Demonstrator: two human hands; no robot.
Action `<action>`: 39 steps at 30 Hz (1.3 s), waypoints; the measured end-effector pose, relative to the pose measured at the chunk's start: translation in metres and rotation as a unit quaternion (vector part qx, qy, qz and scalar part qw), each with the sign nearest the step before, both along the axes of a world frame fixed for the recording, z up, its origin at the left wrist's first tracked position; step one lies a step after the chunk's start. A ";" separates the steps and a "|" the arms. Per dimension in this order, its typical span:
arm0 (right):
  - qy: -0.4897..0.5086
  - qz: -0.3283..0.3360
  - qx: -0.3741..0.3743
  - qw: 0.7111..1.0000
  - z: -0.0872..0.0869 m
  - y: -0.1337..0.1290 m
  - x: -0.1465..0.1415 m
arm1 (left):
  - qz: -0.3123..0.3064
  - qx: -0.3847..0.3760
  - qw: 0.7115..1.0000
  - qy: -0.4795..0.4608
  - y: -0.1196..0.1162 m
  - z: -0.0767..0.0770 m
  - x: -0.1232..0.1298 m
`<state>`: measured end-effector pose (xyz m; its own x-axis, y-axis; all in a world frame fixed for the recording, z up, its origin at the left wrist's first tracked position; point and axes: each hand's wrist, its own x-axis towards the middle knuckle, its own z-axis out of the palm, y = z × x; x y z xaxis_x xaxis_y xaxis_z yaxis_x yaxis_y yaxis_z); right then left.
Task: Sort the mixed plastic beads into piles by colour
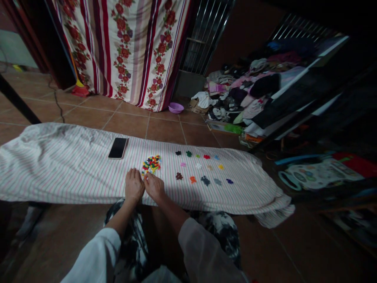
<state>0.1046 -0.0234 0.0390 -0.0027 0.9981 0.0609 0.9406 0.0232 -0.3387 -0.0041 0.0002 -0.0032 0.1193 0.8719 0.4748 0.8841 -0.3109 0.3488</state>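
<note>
My left hand (pixel 134 185) rests on the striped cloth with its fingers curled in; whatever it may hold is hidden. Close beside it, my right hand (pixel 154 186) has its fingers pinched together at the near edge of a mixed pile of small colourful pieces (pixel 152 162). Any piece in that pinch is too small to make out. To the right, small groups sorted by colour lie in three rows, among them black (pixel 178 153), dark green (pixel 189 153), red (pixel 206 157), pink (pixel 183 164), yellow (pixel 220 167), brown (pixel 179 176), orange (pixel 192 179) and dark grey (pixel 205 181).
A phone (pixel 118 148) lies on the striped cloth (pixel 73 165) left of the pile. Beyond the low table are a floral curtain (pixel 123 51), a purple basin (pixel 176 108), a broom (pixel 80 89) and a heap of clothes (pixel 241 92). My knees are under the near edge.
</note>
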 end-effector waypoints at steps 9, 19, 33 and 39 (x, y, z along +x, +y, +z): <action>0.060 0.028 0.072 0.995 -0.010 -0.009 0.014 | 0.020 -0.016 0.999 0.025 -0.006 0.011 0.004; 0.153 -0.033 0.115 0.981 -0.006 -0.032 0.054 | 0.025 -0.007 0.999 0.023 -0.009 0.017 0.006; 0.109 -0.213 0.185 0.953 -0.013 -0.073 0.185 | 0.034 -0.016 0.998 0.058 -0.011 0.020 0.007; 0.079 -0.223 0.148 0.960 -0.027 -0.072 0.191 | 0.029 -0.016 0.998 0.059 -0.010 0.021 0.006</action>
